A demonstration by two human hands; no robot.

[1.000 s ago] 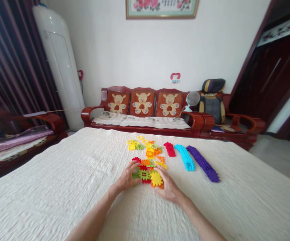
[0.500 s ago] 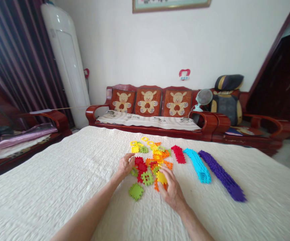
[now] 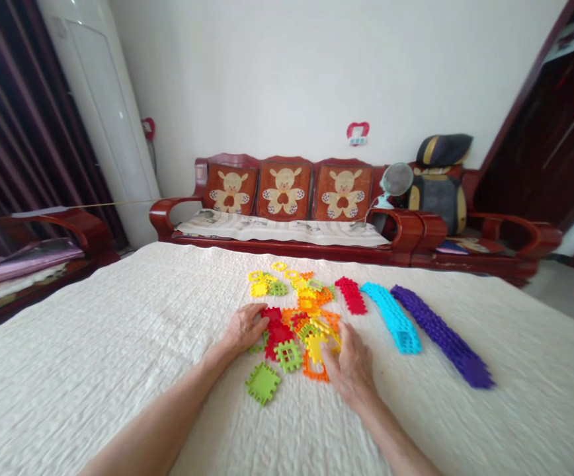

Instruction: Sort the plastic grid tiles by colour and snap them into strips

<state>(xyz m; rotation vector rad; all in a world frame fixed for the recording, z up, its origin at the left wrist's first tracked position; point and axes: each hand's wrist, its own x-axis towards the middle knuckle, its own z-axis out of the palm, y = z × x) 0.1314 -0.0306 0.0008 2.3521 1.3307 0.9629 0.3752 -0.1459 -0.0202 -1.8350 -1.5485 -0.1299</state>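
Note:
A pile of flat, notched plastic building tiles lies on the pale quilted cover (image 3: pixel 133 344). My left hand (image 3: pixel 245 328) rests at the pile's left side, fingertips and thumb a little apart at the edge of the red tiles (image 3: pixel 278 330). My right hand (image 3: pixel 354 363) is at the right side, its thumb and fingers spread beside a yellow tile (image 3: pixel 315 346) and an orange frame tile (image 3: pixel 315 369); a finger appears to touch the yellow one. Nearer me are a green lattice tile (image 3: pixel 288 356) and a solid green tile (image 3: pixel 262 383).
To the right lie a short red row of tiles (image 3: pixel 351 295), a light blue row (image 3: pixel 393 318) and a long purple row (image 3: pixel 440 337). More yellow tiles (image 3: pixel 259 289) are at the back. Beyond the cover stand a wooden sofa (image 3: pixel 287 250) and a small fan (image 3: pixel 397 179).
My right hand has drawn back slightly to the right, its fingers off the yellow tile's top. My left hand stays by the red tiles. The camera view has shifted.

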